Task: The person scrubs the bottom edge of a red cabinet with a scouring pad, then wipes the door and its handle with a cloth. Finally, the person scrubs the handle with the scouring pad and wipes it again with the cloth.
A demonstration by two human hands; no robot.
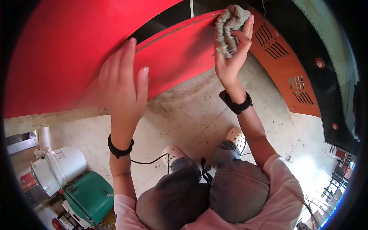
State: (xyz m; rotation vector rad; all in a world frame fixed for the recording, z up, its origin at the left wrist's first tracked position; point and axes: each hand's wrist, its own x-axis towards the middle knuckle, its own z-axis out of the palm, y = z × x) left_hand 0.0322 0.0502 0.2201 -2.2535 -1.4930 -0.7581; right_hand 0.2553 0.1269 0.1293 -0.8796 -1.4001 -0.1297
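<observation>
My right hand (232, 53) grips a crumpled grey cloth (229, 27) and presses it against the top edge of a red panel (172, 57). My left hand (122, 86) lies flat against the same red surface further left, fingers together and pointing up. Both wrists wear black bands. A large red surface (65, 50) fills the upper left of the view.
An orange vented panel (285, 65) and a black body with red buttons (326, 76) curve to the right. Below is a concrete floor (191, 115) with a black cable (149, 161). White buckets (57, 168) and a green container (90, 195) stand at lower left.
</observation>
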